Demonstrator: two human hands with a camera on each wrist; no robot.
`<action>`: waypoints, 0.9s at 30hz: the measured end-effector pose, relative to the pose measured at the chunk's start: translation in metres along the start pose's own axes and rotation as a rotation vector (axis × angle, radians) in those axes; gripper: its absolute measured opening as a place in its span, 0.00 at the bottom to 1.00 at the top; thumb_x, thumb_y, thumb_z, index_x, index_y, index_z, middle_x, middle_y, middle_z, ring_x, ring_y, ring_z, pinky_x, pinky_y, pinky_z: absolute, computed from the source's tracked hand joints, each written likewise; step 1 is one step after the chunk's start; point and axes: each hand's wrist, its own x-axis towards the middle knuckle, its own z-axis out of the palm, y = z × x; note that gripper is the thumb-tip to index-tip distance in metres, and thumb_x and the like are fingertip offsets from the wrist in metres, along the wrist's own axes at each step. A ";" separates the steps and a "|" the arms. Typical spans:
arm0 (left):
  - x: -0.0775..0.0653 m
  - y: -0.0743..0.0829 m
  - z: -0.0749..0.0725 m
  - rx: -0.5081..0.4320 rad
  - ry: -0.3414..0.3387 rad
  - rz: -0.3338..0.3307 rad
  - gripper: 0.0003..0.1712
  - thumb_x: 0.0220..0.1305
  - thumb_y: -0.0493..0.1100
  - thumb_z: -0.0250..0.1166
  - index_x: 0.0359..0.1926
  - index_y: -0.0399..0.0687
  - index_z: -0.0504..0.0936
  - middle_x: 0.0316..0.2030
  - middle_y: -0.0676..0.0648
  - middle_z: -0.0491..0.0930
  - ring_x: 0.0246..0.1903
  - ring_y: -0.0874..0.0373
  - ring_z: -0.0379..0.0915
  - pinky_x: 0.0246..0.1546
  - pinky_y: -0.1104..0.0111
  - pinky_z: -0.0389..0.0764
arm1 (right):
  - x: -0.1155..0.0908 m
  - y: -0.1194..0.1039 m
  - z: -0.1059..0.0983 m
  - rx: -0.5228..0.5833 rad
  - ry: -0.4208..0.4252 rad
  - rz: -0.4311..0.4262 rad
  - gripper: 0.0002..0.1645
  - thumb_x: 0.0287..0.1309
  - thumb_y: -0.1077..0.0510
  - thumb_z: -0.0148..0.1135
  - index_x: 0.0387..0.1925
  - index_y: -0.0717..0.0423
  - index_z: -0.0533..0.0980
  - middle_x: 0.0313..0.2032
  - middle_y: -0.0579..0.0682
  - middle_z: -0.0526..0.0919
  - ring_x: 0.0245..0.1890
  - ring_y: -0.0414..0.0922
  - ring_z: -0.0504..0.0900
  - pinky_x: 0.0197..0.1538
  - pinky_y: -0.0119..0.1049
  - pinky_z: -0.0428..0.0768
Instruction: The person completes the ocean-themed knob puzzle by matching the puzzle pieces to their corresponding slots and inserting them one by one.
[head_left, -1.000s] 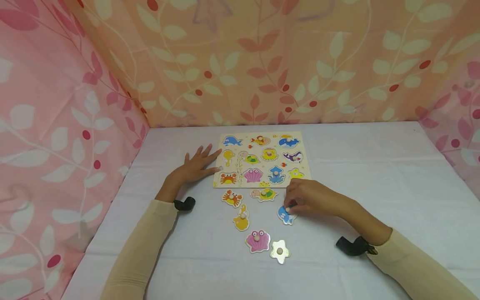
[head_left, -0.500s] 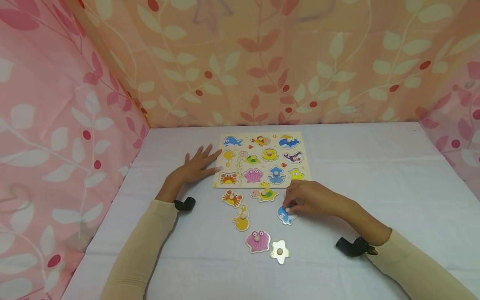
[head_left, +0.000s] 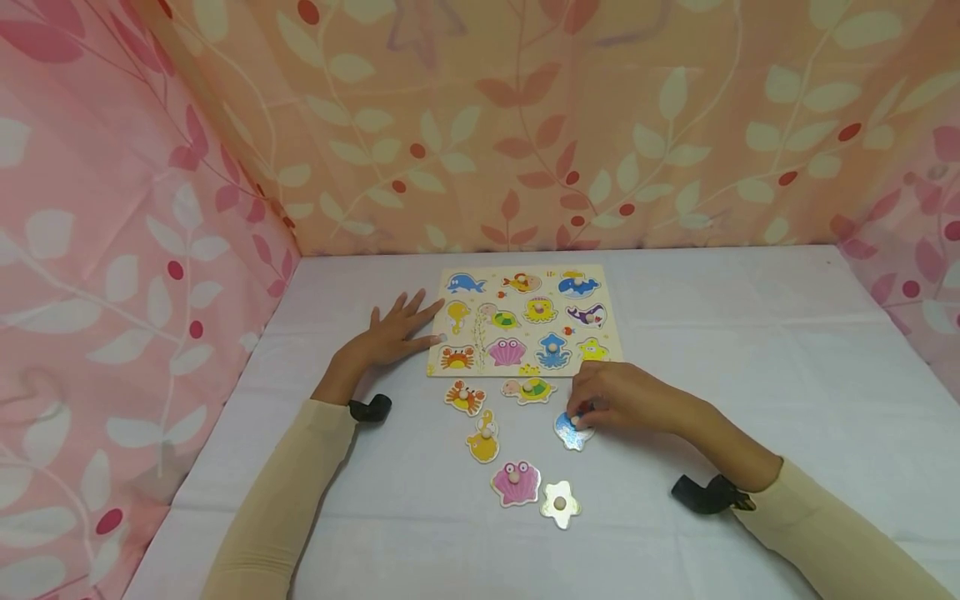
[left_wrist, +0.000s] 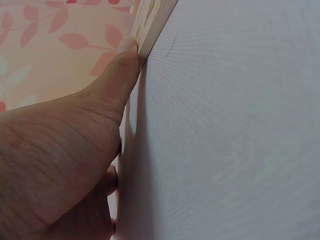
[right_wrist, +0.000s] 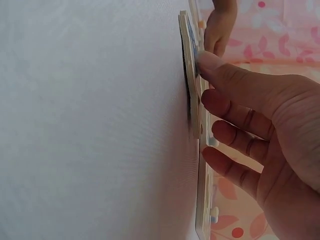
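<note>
My right hand pinches the small knob of a blue whale puzzle piece, just below the board's lower right edge. In the right wrist view, thumb and fingertips meet at the edge-on wooden piece; its exact contact with the table is hard to tell. My left hand lies with fingers spread at the left side of the wooden sea-animal puzzle board. Its thumb touches the board's edge, as the left wrist view also shows. Several recesses of the board hold knobbed pieces, such as the octopus and squid.
Loose on the white cloth below the board lie a crab piece, turtle piece, yellow seahorse piece, pink shell piece and a shiny star piece. Floral fabric walls the table's back and sides.
Glare now covers the blue piece's face where its print showed before, as if it tilted slightly. Both hands and the other pieces stay where they were.
</note>
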 end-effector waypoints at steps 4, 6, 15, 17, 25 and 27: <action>-0.001 0.000 0.000 -0.002 0.003 0.000 0.46 0.69 0.75 0.50 0.81 0.75 0.44 0.81 0.50 0.32 0.79 0.44 0.19 0.69 0.33 0.25 | 0.001 0.000 -0.001 -0.022 0.023 0.026 0.08 0.55 0.51 0.77 0.38 0.41 0.88 0.35 0.30 0.82 0.40 0.34 0.75 0.45 0.34 0.79; -0.001 0.000 0.000 -0.003 0.003 0.001 0.46 0.69 0.75 0.51 0.81 0.75 0.44 0.81 0.50 0.31 0.79 0.44 0.19 0.69 0.34 0.25 | 0.001 0.000 -0.001 -0.019 0.033 0.040 0.08 0.55 0.51 0.78 0.37 0.41 0.88 0.35 0.30 0.82 0.39 0.35 0.75 0.43 0.34 0.78; 0.000 0.000 0.000 0.001 0.000 0.003 0.46 0.69 0.74 0.51 0.81 0.73 0.45 0.81 0.49 0.32 0.79 0.44 0.19 0.69 0.33 0.24 | -0.001 -0.005 -0.008 -0.036 0.142 0.068 0.08 0.55 0.48 0.77 0.37 0.38 0.86 0.33 0.28 0.80 0.38 0.34 0.75 0.42 0.33 0.78; 0.000 0.000 0.000 0.004 -0.002 0.003 0.46 0.69 0.75 0.51 0.81 0.74 0.44 0.81 0.49 0.31 0.79 0.44 0.19 0.69 0.33 0.25 | -0.002 -0.006 -0.011 -0.044 0.175 0.087 0.08 0.54 0.47 0.78 0.37 0.38 0.86 0.34 0.28 0.80 0.38 0.33 0.75 0.42 0.32 0.78; -0.001 0.001 0.000 -0.004 0.012 0.009 0.47 0.69 0.75 0.51 0.81 0.74 0.45 0.82 0.48 0.32 0.79 0.43 0.20 0.69 0.33 0.24 | 0.001 -0.012 -0.030 -0.044 0.298 0.096 0.10 0.53 0.50 0.79 0.38 0.45 0.88 0.33 0.34 0.84 0.40 0.40 0.80 0.46 0.44 0.82; -0.003 0.001 0.001 -0.010 0.011 0.006 0.46 0.69 0.75 0.51 0.81 0.74 0.45 0.81 0.49 0.32 0.79 0.44 0.20 0.69 0.33 0.24 | 0.003 -0.014 -0.033 -0.052 0.315 0.101 0.11 0.53 0.49 0.79 0.37 0.46 0.88 0.34 0.36 0.85 0.41 0.41 0.81 0.47 0.45 0.82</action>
